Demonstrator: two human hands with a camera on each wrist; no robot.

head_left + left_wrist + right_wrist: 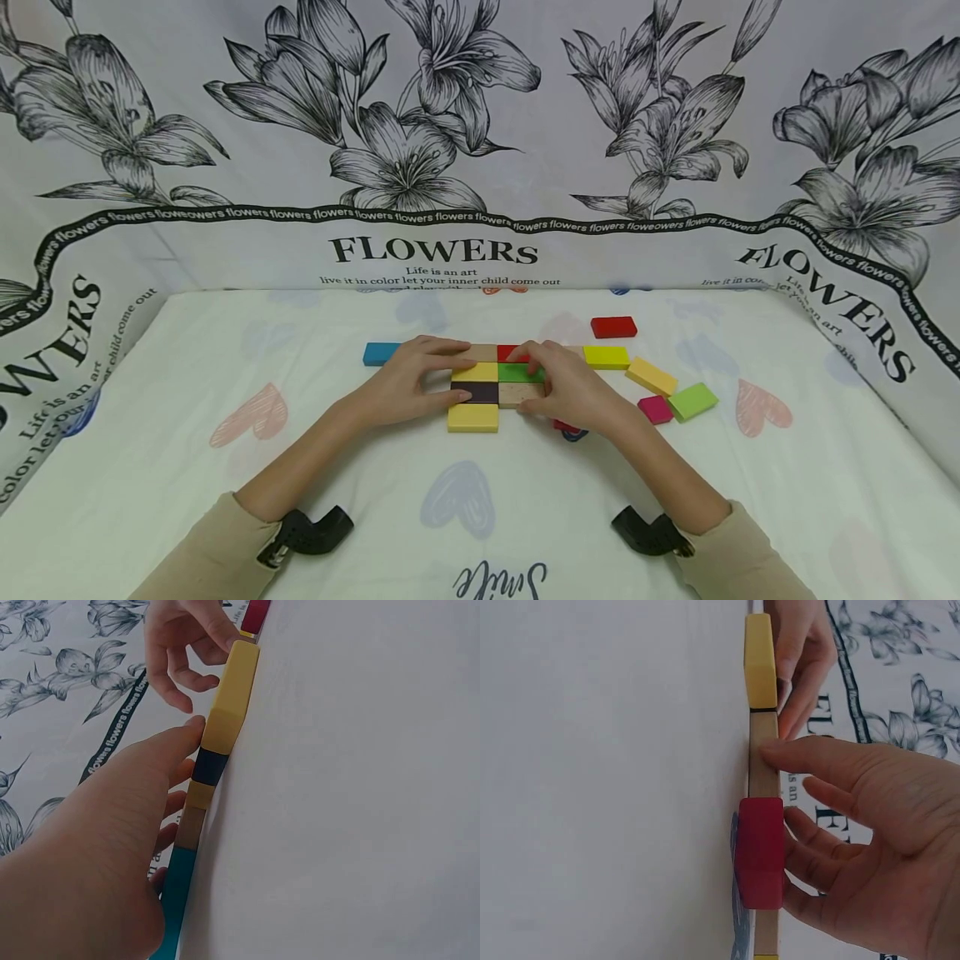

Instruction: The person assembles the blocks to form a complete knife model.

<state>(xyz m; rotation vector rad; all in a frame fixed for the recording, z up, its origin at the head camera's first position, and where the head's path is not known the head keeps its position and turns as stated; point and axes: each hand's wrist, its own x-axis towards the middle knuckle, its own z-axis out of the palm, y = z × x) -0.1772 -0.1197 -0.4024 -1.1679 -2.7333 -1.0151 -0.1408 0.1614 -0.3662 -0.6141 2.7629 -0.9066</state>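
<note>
Coloured and plain wooden blocks lie flat in touching rows. My left hand (416,379) lies at the rows' left side, fingers extended over a plain wooden block (483,353) and a yellow block (480,372). Its thumb touches the dark block (480,392), above another yellow block (472,418). My right hand (573,387) is at the right side, its thumb against a wooden block (763,769). Bent fingers reach over the red block (512,353) and green block (520,372). A dark red block (760,851) sits near that hand, mostly hidden in the head view.
A blue block (380,354) ends the far row on the left, a yellow block (606,357) on the right. Loose to the right are a red block (613,327), an orange-yellow block (651,377), a magenta block (656,409) and a lime block (693,402). A flowered cloth (435,250) hangs behind.
</note>
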